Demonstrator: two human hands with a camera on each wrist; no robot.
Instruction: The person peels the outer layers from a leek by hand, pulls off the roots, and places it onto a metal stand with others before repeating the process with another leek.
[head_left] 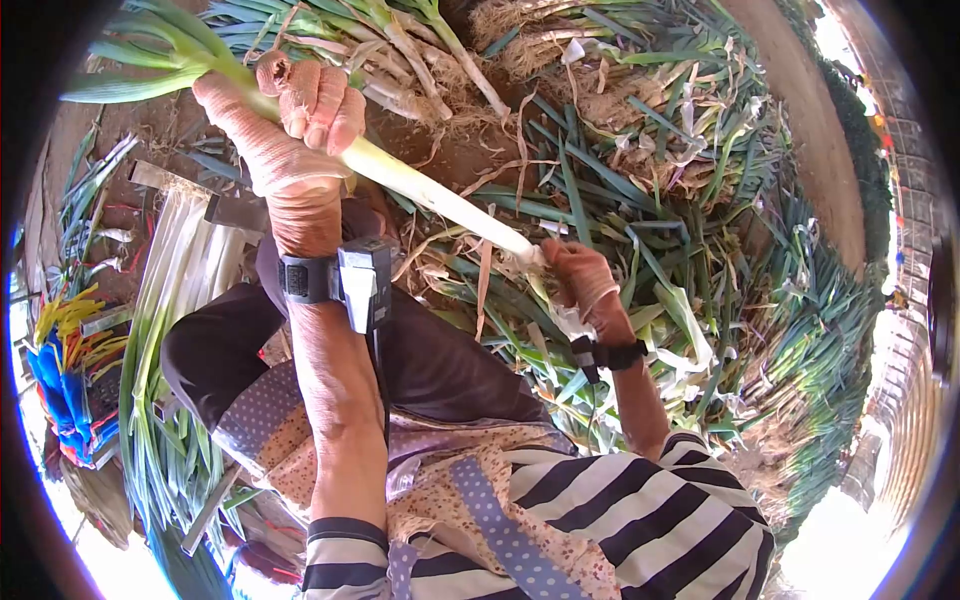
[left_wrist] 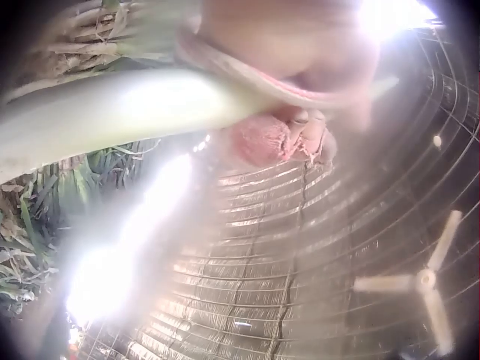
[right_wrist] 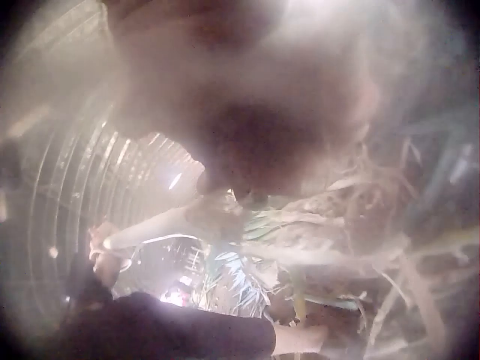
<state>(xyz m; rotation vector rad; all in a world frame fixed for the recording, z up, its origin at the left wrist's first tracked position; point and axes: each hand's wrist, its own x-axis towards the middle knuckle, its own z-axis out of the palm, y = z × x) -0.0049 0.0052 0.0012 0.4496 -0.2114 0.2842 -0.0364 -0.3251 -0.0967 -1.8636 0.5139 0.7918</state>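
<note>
A long leek stretches across the head view, green leaves at the upper left and white shank slanting down to the right. My left hand grips it just below the leaves, fingers curled round the stalk; the left wrist view shows this white stalk passing under the hand. At the lower end, my right hand pinches the leek by its root end. A pale loose outer layer hangs beneath that hand. In the right wrist view the right hand is dark and blurred, and its fingertips are partly hidden.
Trimmed white leeks lie bundled in a metal frame at the left. Blue and yellow ties are beside them. Unpeeled leeks with roots are heaped at the top, and stripped leaves litter the ground at the right.
</note>
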